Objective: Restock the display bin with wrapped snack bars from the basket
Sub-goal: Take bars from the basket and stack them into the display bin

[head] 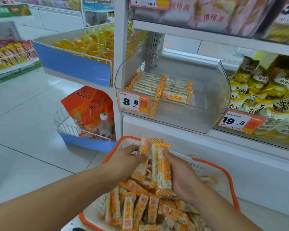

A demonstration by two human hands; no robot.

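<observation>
Both hands lift snack bars over the basket

The right hand (182, 177) and left hand (128, 157) curl around a bunch of snack bars (158, 165) above the basket (223, 174). They look light and crinkly; hold their middles. The display bin (212, 97) waits, mostly bare.

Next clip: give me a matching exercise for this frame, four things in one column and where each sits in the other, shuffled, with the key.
Things:
1. display bin
2. basket
3. bundle of snack bars
4. price tag reading 8.8

Places:
A. held between the left hand and right hand
B. stuck on the front of the clear bin
C. on the shelf, with two rows of bars at its back
D. below the hands, orange-rimmed, piled with loose bars

Pairs: 1-C, 2-D, 3-A, 4-B
</observation>
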